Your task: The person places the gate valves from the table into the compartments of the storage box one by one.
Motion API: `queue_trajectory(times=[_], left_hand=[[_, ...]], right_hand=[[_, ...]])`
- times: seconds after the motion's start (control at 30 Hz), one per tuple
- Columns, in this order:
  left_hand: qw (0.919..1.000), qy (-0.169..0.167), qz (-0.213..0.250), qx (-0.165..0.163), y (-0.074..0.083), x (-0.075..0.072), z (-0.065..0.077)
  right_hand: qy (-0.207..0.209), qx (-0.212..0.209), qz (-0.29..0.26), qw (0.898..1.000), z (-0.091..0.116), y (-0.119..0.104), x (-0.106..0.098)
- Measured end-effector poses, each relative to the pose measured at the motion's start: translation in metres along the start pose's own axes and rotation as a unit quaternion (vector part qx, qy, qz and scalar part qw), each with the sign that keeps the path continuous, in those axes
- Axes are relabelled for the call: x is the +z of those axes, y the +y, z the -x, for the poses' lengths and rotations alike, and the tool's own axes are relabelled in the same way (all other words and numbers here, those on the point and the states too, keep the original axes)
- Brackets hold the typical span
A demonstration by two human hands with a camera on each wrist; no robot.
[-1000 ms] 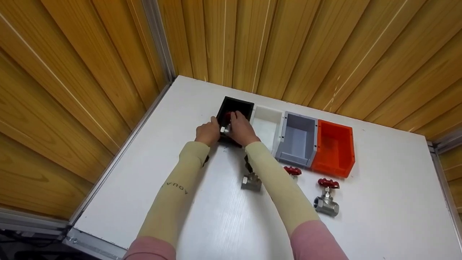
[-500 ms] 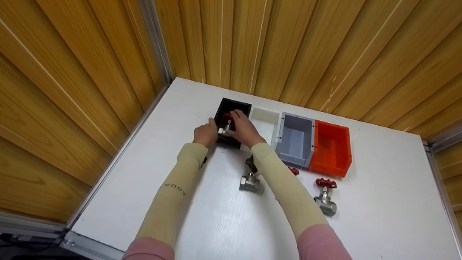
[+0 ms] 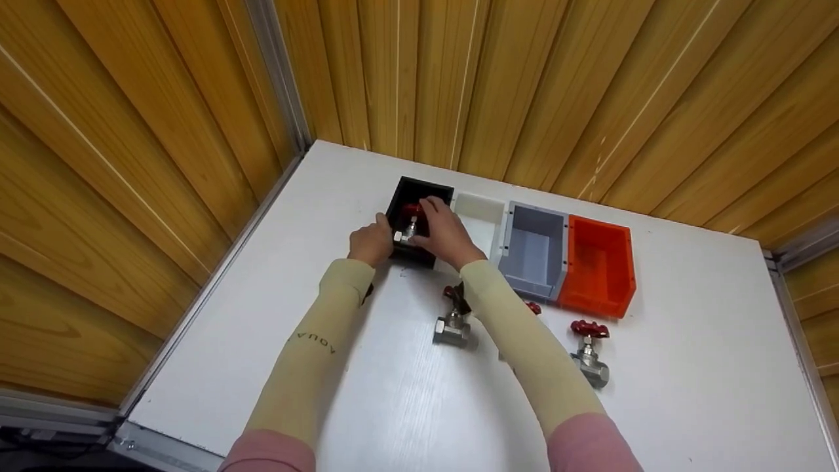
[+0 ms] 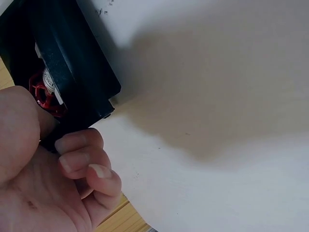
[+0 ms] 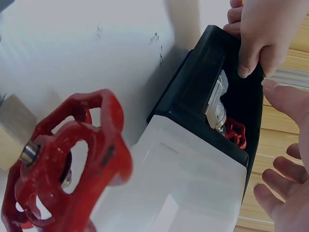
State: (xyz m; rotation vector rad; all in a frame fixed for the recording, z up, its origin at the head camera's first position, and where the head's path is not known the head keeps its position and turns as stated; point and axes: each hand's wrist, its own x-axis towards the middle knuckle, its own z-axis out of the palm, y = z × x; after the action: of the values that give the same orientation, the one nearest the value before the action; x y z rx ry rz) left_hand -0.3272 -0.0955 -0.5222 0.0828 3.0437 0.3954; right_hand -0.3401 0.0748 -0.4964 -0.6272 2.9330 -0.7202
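Note:
A black bin (image 3: 426,183) stands at the left end of a row of bins. Inside it lies a metal valve (image 3: 411,227) with a red handwheel. My left hand (image 3: 371,242) grips the bin's left wall, thumb inside and fingers outside, as the left wrist view shows from close up. Over the right side of the bin is my right hand (image 3: 451,231). In the right wrist view the fingers of that right hand (image 5: 289,164) are spread, apart from the valve (image 5: 218,108). Its thumb tip is near the bin's rim; contact cannot be told.
White (image 3: 482,204), grey (image 3: 534,255) and orange (image 3: 600,269) bins adjoin the black one. On the white table, nearer me, stand one valve (image 3: 452,329), another valve (image 3: 592,362) further right, and a red handwheel (image 3: 534,307) mostly behind my right forearm. Wood-patterned walls rise behind and left.
My right hand has loosened from the valve and shifted slightly right, so more of the valve shows in the black bin. The left hand keeps its grip on the wall.

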Motion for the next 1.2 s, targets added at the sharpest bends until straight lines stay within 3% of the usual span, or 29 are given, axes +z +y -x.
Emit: queue_trajectory(times=[0.63,0.93,1.2], left_hand=[[0.9999,-0.011,0.000,-0.001,0.000,0.002,-0.005],[0.9987,0.047,-0.017,0.003,-0.006,0.006,-0.003],[0.9944,0.105,-0.011,0.004,0.002,0.007,-0.005]], right_hand=[[0.008,0.021,-0.044,0.999,0.018,0.006,-0.003],[0.013,0.024,-0.050,0.998,0.024,0.007,-0.005],[0.011,0.018,-0.051,0.998,0.032,0.011,-0.009]])
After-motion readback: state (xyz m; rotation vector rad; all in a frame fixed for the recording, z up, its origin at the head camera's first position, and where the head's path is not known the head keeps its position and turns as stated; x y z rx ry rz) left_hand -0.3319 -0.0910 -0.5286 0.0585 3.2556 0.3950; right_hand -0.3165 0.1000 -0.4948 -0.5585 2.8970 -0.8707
